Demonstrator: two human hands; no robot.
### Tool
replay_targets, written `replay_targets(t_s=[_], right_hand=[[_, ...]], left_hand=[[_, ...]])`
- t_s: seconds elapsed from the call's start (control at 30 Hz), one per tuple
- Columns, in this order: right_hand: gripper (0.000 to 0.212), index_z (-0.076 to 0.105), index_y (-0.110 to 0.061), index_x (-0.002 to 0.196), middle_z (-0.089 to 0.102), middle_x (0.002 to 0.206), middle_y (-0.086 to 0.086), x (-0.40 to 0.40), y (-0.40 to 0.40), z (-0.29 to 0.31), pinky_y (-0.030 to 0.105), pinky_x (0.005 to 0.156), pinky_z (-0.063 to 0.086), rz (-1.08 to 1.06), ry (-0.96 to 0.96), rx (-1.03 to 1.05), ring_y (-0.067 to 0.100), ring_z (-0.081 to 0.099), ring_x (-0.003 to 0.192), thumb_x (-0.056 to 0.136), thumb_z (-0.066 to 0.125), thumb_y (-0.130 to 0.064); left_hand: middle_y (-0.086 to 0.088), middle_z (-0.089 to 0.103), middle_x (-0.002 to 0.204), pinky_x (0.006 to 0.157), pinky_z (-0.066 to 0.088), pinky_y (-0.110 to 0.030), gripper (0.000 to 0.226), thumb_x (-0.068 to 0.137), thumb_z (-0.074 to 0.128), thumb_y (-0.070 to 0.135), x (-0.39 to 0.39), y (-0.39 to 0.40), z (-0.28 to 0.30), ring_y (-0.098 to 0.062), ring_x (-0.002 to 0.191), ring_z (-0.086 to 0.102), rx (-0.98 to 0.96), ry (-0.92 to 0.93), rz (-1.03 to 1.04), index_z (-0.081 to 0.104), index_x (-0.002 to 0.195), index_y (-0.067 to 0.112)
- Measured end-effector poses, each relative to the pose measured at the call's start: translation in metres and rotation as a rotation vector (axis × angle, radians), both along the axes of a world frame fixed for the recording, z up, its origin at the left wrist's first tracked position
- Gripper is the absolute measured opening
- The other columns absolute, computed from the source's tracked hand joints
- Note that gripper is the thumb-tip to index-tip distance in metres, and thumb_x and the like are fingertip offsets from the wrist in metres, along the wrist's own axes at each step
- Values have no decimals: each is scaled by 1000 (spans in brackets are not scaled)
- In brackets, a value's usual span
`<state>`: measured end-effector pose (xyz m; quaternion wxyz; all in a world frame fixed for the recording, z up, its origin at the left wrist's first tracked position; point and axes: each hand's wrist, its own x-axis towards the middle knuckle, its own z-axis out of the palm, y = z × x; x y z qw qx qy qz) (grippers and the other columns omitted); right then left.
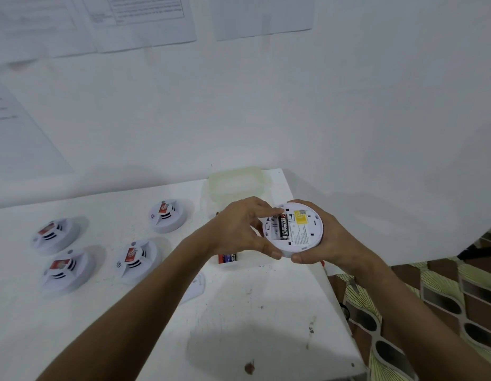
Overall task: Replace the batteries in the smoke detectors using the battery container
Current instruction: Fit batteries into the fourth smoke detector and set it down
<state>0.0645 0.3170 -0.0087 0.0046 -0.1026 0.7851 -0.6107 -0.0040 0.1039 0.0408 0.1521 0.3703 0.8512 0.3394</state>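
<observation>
My right hand (332,237) grips a round white smoke detector (302,235) from its right side, back facing up, above the table's right part. Its open compartment holds a black battery (284,226). My left hand (238,229) holds the detector's left rim, thumb on the lower edge and fingertips curled over the compartment's top end. Below my hands stands the white battery container (233,259) with batteries showing inside. Its translucent lid (237,184) lies at the table's far edge.
Several more smoke detectors (134,259) lie face up on the left of the white table (252,320). A white cover piece (196,285) shows beside my left forearm. The table's right edge drops to a patterned floor (444,306). Papers hang on the wall behind.
</observation>
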Motion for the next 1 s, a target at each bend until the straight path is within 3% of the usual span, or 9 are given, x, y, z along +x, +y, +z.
replay_targets(t_s=[0.13, 0.27, 0.4, 0.5, 0.63, 0.83, 0.93, 1.0], right_hand=[[74, 54, -26, 119, 64, 110, -25, 0, -2, 1, 13, 82, 51, 15, 4, 11, 3, 60, 109, 55, 84, -7], [77, 53, -23, 123, 64, 115, -14, -2, -2, -1, 19, 82, 53, -7, -7, -33, 7, 60, 109, 55, 84, -5], [81, 53, -26, 125, 63, 117, -8, -5, -4, 0, 22, 82, 55, -24, 12, -33, 8, 60, 110, 52, 87, -11], [83, 53, -28, 125, 64, 119, -6, -5, -2, -4, 27, 82, 56, -42, 0, -46, 10, 61, 110, 52, 87, -8], [86, 52, -26, 128, 64, 120, -8, -4, 2, -12, 26, 85, 55, -42, -24, -30, 11, 60, 113, 52, 88, -9], [83, 52, -25, 125, 64, 115, -15, -3, 1, -19, 20, 81, 54, -32, -53, -25, 7, 59, 113, 52, 87, -7], [85, 52, -24, 127, 63, 116, -13, -2, 2, -21, 22, 81, 55, -38, -54, -27, 8, 59, 113, 52, 87, -6], [85, 52, -24, 127, 63, 118, -11, -2, 4, -22, 23, 82, 55, -49, -56, -34, 9, 59, 113, 52, 87, -6]], left_hand=[[6, 54, 121, 90, 53, -28, 74, 63, 86, 41, 2, -3, -3, -14, 106, 55, -15, 33, -8, 60, 130, 29], [5, 52, 124, 92, 51, -25, 61, 66, 85, 37, 6, -2, -3, -14, 103, 57, 0, 52, 14, 65, 124, 28], [16, 52, 117, 77, 53, -16, 58, 74, 81, 32, 4, -7, 5, -7, 92, 64, 8, -53, 8, 60, 128, 32], [9, 63, 111, 66, 54, -20, 42, 83, 68, 7, -6, -19, 1, -11, 75, 68, 64, -130, 112, 64, 122, 22], [4, 69, 94, 70, 43, -20, 28, 81, 73, 23, -27, -34, -21, -6, 73, 61, -260, 114, 249, 69, 109, 17], [1, 65, 108, 82, 52, -32, 49, 78, 75, 44, -42, -26, -48, -15, 88, 58, -657, 177, 213, 64, 119, 19], [-1, 62, 113, 84, 51, -32, 49, 80, 72, 48, -43, -21, -52, -19, 99, 59, -774, 225, 186, 62, 117, 17], [-3, 65, 111, 82, 51, -32, 48, 83, 68, 49, -42, -18, -53, -20, 96, 61, -825, 235, 176, 63, 114, 13]])
